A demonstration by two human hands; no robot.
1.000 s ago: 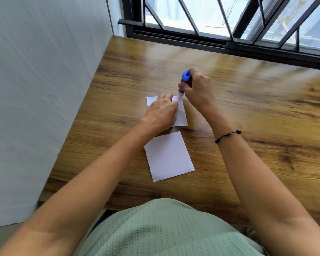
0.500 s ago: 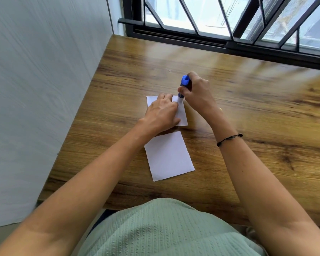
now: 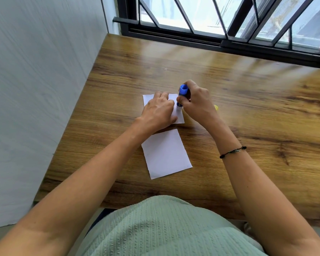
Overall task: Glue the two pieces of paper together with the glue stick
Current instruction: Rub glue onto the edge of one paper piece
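Right hand (image 3: 196, 104) grips the glue stick (image 3: 181, 97) near upright, tip down on the far paper (image 3: 178, 115); left hand (image 3: 158, 111) presses that paper flat.

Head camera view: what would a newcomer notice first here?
The blue glue stick, gripped by the right hand, meets the far sheet of paper mid-table. The left hand presses that sheet flat. A second sheet of paper lies bare just nearer the person.
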